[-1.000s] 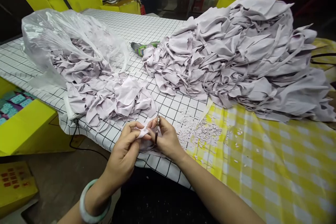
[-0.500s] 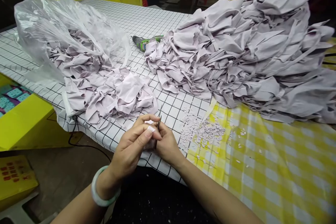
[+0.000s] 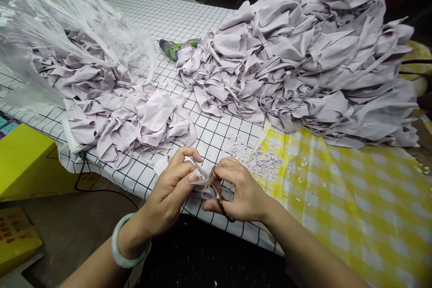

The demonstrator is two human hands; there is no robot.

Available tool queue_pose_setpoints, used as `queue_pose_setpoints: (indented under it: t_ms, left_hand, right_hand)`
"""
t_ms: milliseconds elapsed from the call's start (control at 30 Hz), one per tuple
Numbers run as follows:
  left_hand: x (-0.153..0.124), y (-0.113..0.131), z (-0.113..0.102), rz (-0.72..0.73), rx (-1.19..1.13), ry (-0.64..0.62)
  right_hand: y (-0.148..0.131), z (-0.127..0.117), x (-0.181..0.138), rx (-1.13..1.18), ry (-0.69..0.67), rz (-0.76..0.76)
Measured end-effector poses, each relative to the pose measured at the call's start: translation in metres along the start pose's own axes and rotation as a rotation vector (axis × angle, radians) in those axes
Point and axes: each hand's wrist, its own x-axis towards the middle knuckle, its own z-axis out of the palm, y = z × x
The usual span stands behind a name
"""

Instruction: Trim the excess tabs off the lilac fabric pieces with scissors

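My right hand (image 3: 241,193) grips small scissors (image 3: 212,184), whose open blades point left toward my left fingertips. My left hand (image 3: 172,191), with a pale green bangle (image 3: 126,252) on the wrist, pinches a small pale lilac fabric piece (image 3: 199,189) at the blades. Both hands hover over the near edge of the table, which is covered by a grid-patterned cloth (image 3: 216,132). A scatter of tiny lilac fabric snippets (image 3: 261,162) lies just right of my hands.
A large heap of lilac fabric pieces (image 3: 303,58) fills the right back. A clear plastic bag (image 3: 67,45) spills more lilac pieces (image 3: 131,121) at left. A green-grey tool (image 3: 175,47) lies between them. Yellow checked cloth (image 3: 354,202) covers the right; yellow boxes (image 3: 27,162) stand at left.
The scissors have turned from upright to lying sideways with the blades open. My right hand has shifted right and lower. The camera has tilted down slightly.
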Motion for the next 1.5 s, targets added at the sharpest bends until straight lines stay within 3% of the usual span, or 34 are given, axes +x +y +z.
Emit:
queue_pose_setpoints:
  t_ms: [400,867,1000,1067,1133,1200,1300,1400,1500]
  left_hand:
    - [0.002,-0.001,0.004,0.050,0.045,-0.050]
    - [0.013,-0.002,0.012,0.051,0.026,-0.087]
    - [0.009,-0.011,-0.005,-0.018,0.096,-0.156]
    - [0.001,-0.024,-0.024,-0.032,0.304,-0.084]
    - [-0.012,-0.042,-0.042,-0.012,0.591,0.131]
    - [-0.026,-0.060,-0.049,0.009,0.788,0.252]
    - [-0.042,-0.079,-0.037,0.043,0.820,0.076]
    - [-0.044,-0.078,-0.015,0.142,0.639,-0.037]
    - [-0.030,-0.059,-0.005,0.075,0.388,0.006]
  right_hand:
    - [0.002,-0.006,-0.002,0.033,-0.023,-0.007]
    - [0.020,0.001,-0.007,0.019,0.069,-0.020]
    - [0.032,-0.005,-0.020,0.011,0.188,0.166]
    - [0.036,-0.011,-0.031,0.020,0.264,0.319]
    - [0.036,-0.012,-0.038,0.028,0.278,0.391]
    - [0.032,0.001,-0.037,0.045,0.230,0.342]
    - [0.021,0.039,-0.022,0.089,0.148,0.154]
    - [0.008,0.074,-0.005,0.090,0.132,0.104]
    - [-0.001,0.079,0.001,0.201,0.209,0.170]
